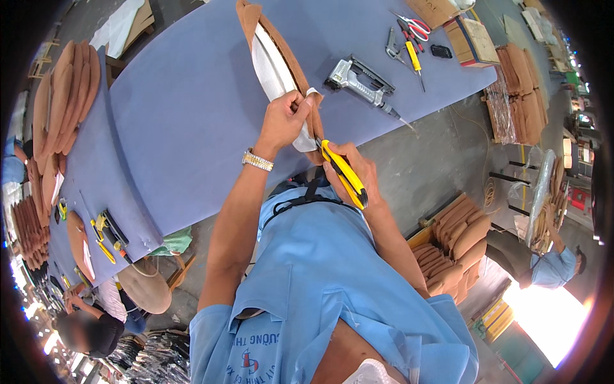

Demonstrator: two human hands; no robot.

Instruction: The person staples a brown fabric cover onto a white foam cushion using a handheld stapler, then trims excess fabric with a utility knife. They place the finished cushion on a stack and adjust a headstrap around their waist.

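Observation:
A long, narrow brown upholstered piece with a white underside [274,64] lies slantwise at the near edge of the blue padded table. My left hand [284,121] is closed on the piece's edge, pinching brown fabric between thumb and fingers. In my right hand [358,168] is a yellow and black utility knife [344,171]. Its tip is at the brown fabric of the piece's near end, just below my left hand. Whether the blade is cutting cannot be made out. A grey pneumatic staple gun [361,82] with a hose fitting lies right of the piece.
On the blue table [185,115] at the far right lie red-handled scissors [419,29], a yellow screwdriver [414,57] and a small black object [441,51] beside a cardboard box [470,41]. Brown cushions [454,246] are stacked at right. Other people work at both sides.

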